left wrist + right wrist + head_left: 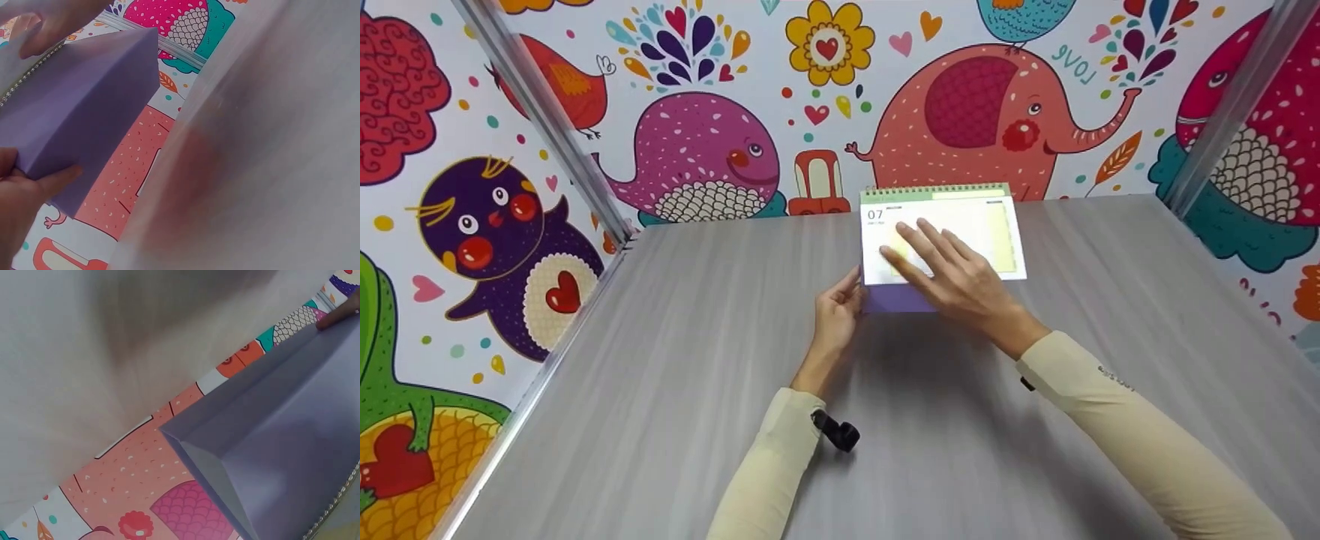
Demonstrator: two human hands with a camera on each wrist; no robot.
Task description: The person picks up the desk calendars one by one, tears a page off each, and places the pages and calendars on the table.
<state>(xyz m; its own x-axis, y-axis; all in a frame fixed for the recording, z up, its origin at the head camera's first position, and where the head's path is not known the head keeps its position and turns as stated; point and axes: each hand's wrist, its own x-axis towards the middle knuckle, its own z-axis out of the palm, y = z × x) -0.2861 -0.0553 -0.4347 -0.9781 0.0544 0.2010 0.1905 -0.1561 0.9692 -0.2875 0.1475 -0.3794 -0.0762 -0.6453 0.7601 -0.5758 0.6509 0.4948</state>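
A spiral-bound desk calendar [941,240] with a purple stand is tilted up above the table, its page showing "07". My left hand [837,309] grips the stand's lower left corner; in the left wrist view, fingers [59,181] lie against the purple cardboard [84,124]. Across the front of the page my right hand [949,274] is spread, fingers fairly straight, over the white sheet. The right wrist view shows the folded purple base [270,439] and the wire binding [332,503], with a fingertip of the left hand [340,315] on the far edge.
A grey wood-grain table [697,375] lies beneath. Cartoon-printed panels [705,150] stand at the back and sides, with metal posts [562,127] at the corners. A small black device [836,431] is strapped at the left wrist.
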